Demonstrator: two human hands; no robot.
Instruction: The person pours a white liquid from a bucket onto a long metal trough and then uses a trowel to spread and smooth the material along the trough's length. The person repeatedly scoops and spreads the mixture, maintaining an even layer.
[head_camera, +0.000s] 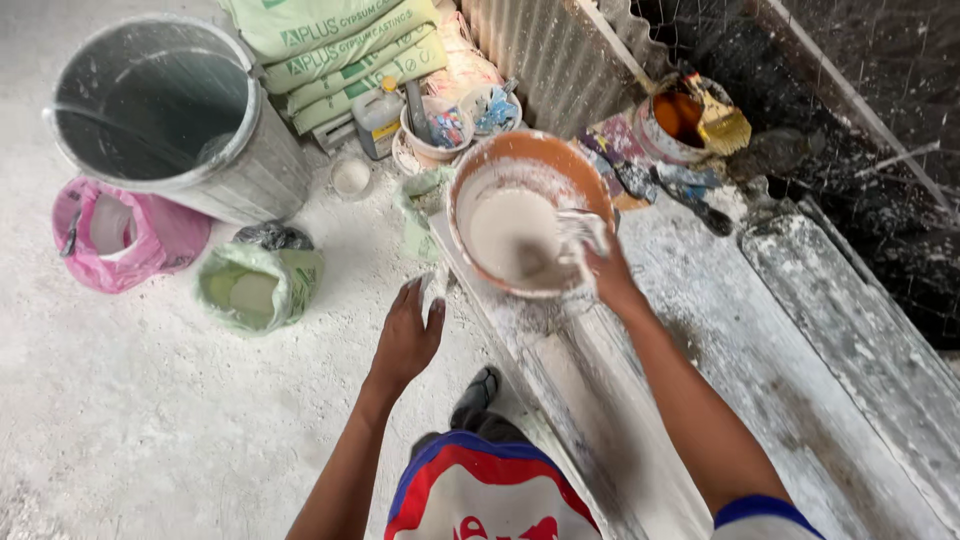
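Note:
An orange bowl (545, 155) holds wet white plaster and rests on the end of a long plaster-coated mould (600, 400). My right hand (600, 270) is at the bowl's near right rim, smeared white, its fingers around a clump of plaster-soaked fibre. My left hand (408, 335) hangs over the floor just left of the mould, fingers loosely curled, holding nothing that I can see.
A big grey bin (235, 170) stands at top left, with a pink bag (150, 245) and a green bag of white powder (262, 290) near it. Stacked green sacks (340, 50), small tubs, a brush (718, 120) on an orange-filled pot and a second mould (860, 330) lie around.

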